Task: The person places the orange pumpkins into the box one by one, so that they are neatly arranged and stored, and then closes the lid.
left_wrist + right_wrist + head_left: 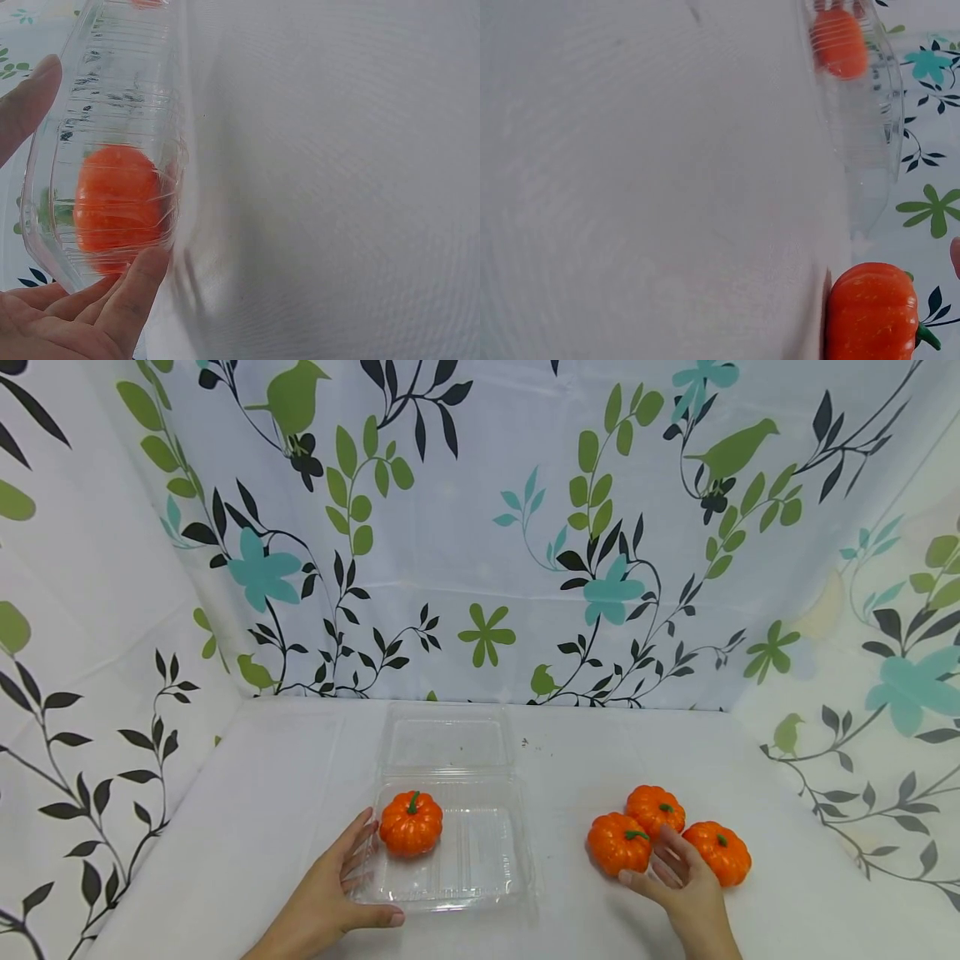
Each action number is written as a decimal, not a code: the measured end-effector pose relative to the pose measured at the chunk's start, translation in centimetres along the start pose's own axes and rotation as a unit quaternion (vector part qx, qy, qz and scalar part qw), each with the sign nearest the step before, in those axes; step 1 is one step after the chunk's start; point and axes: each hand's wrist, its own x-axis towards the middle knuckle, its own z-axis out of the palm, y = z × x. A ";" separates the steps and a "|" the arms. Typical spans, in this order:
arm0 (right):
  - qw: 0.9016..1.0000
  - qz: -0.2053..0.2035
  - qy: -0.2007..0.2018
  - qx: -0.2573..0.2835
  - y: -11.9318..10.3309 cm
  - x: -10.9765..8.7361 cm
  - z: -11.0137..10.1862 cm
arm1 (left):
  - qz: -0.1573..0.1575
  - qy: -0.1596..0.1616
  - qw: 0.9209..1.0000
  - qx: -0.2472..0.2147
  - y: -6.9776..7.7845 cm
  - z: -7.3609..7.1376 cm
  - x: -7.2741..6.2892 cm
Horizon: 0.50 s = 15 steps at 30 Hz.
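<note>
A clear plastic clamshell container (480, 893) lies with its lid laid back, and a small orange toy pumpkin (411, 823) sits in its left part. My left hand (330, 885) is spread round the container's front left corner. Its fingers (142, 289) rest along the ribbed side wall, and the thumb reaches towards the front edge. To the right, my right hand (682, 885) is at a group of three more pumpkins. Its thumb and fingers are parted beside the nearest pumpkin (617, 845), also seen in the right wrist view.
Behind the nearest one is another pumpkin (656, 808), and a third pumpkin (722, 853) lies right of the hand. The container's lid (450, 739) points to the back. A white cloth (300, 760) covers the table; patterned curtains (480, 527) surround it.
</note>
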 end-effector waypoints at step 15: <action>0.999 0.011 -0.026 -0.030 1.0 1.3 0.4 | -0.002 0.000 1.000 -0.003 0.1 0.0 0.0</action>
